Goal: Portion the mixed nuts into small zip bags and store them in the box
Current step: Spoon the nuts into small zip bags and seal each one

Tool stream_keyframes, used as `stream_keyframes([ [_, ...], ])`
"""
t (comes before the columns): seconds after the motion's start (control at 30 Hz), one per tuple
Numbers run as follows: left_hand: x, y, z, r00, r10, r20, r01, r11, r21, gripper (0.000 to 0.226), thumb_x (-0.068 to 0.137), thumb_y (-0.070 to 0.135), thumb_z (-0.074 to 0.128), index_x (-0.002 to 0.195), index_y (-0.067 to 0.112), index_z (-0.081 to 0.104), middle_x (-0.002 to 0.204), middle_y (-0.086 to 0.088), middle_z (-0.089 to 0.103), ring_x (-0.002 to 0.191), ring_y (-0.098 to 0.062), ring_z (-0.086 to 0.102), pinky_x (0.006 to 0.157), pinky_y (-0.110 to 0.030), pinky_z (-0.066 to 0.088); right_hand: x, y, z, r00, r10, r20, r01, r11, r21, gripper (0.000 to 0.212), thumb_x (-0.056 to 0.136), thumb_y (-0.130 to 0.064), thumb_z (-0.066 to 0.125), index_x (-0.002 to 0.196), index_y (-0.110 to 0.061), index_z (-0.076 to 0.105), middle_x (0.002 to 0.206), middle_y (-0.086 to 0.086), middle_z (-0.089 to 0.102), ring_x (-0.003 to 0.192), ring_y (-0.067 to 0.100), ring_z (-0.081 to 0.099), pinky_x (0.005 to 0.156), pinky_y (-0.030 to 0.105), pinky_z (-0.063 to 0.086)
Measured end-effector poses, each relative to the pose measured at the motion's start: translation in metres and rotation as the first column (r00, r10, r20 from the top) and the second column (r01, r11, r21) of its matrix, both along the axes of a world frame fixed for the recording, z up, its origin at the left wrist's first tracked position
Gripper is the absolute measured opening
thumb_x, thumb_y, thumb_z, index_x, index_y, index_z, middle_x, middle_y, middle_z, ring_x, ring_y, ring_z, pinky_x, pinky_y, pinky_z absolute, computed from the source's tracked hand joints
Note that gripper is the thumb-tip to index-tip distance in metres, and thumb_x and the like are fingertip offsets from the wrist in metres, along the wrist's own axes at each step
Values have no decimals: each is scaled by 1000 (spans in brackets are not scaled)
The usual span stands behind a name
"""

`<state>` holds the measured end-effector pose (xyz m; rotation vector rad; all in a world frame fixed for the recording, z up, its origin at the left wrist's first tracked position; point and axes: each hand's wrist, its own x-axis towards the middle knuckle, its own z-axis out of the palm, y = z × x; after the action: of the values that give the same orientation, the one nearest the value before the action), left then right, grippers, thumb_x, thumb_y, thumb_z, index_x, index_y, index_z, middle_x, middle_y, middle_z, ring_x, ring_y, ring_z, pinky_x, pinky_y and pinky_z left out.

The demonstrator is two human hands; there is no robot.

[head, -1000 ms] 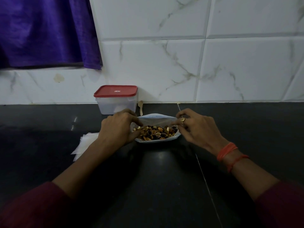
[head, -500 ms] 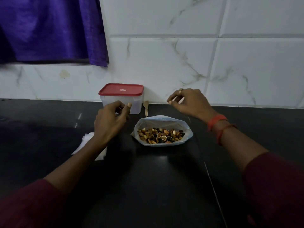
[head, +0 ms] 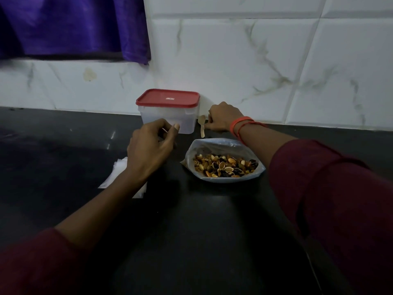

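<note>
Dark table (head: 191, 231) against a white marble-tiled wall (head: 255, 60), in dim light: you are working close to the back edge.

Your right hand (head: 223, 119) is down at the foot of the wall with its fingers curled against the handle of the small wooden spoon (head: 202, 125). I cannot tell whether they have pinched it or only touch it. The spoon lies just beside that hand, between it and the box (head: 170, 122), so a hurried pick could flick it against the box or let it slip from a shallow hold.

Nearer to you than that hand, directly under its wrist and forearm, sits the open bag (head: 212, 143) of mixed nuts (head: 225, 166). This is likely the main hazard. If you draw the arm back low, the sleeve or the wrist threads may catch the floppy rim and tip nuts and shells onto the table.

Your left hand (head: 148, 147) hovers loosely curled, holding nothing I can see, just in front of the box. The red lid (head: 168, 99) is on, so storing cannot start yet. A careless push could shove the light box into the spoon.

Under your left forearm lie the small zip bags (head: 116, 174). Dragging the arm back could scatter them.
</note>
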<state>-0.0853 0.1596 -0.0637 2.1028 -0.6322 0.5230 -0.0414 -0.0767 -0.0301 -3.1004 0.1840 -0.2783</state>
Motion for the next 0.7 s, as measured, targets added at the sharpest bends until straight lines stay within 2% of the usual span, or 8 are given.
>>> stream_keyframes([
  [0.1, -1, 0, 1, 1000, -9, -6, 9, 1000, -14, 31, 97, 50, 53, 82, 25, 66, 68, 10, 70, 62, -6, 66, 64, -42, 60, 8, 6, -5, 1000, -31, 1, 31, 999, 38, 37, 91, -44, 64, 81, -11, 51, 92, 11, 53, 82, 29, 53, 72, 35, 47],
  [0.2, -3, -1, 0, 1000, -12, 3, 12, 1000, 0, 29, 97, 47, 54, 83, 25, 67, 68, 10, 69, 62, -5, 66, 63, -42, 60, 11, 16, -11, 999, -41, -18, 42, 998, 55, 42, 84, -50, 73, 93, -14, 55, 93, 8, 53, 85, 27, 54, 73, 35, 49],
  [0.33, -4, -1, 1, 1000, -9, 11, 9, 1000, 13, 29, 97, 45, 56, 85, 22, 68, 69, 9, 69, 66, -5, 66, 67, -41, 59, 13, 20, -20, 990, -141, -2, 139, 973, 182, 41, 79, -38, 82, 101, -11, 60, 95, 7, 59, 86, 25, 59, 73, 34, 52],
  [0.43, -5, -2, -1, 1000, -6, 20, 5, 1000, 31, 30, 96, 49, 54, 83, 25, 67, 71, 9, 69, 70, -7, 66, 71, -42, 58, 8, 12, -16, 971, -236, 29, 219, 934, 282, 34, 76, -30, 82, 97, -9, 66, 94, 9, 71, 84, 26, 71, 77, 39, 61],
  [0.53, -6, -2, -2, 1000, -14, 21, 13, 999, 39, 30, 96, 48, 55, 84, 23, 67, 72, 8, 69, 71, -9, 67, 73, -42, 59, -13, -1, -1, 954, -287, 84, 255, 927, 274, 32, 77, -30, 82, 97, -8, 71, 87, 9, 74, 81, 26, 73, 76, 40, 62],
  [0.6, -7, -2, -2, 1000, -23, 7, 23, 999, 37, 31, 96, 49, 55, 84, 24, 67, 73, 8, 69, 72, -9, 67, 72, -42, 59, -35, -11, 10, 946, -287, 152, 243, 936, 256, 32, 76, -33, 83, 97, -11, 74, 89, 8, 73, 82, 27, 70, 75, 38, 60],
  [0.7, -11, -4, -1, 999, -34, -2, 34, 999, 41, 31, 96, 51, 54, 84, 26, 67, 74, 9, 70, 72, -9, 67, 72, -43, 59, -84, -17, 21, 925, -239, 295, 180, 960, 213, 15, 84, -32, 77, 91, -19, 77, 87, 2, 72, 87, 25, 67, 72, 34, 54],
])
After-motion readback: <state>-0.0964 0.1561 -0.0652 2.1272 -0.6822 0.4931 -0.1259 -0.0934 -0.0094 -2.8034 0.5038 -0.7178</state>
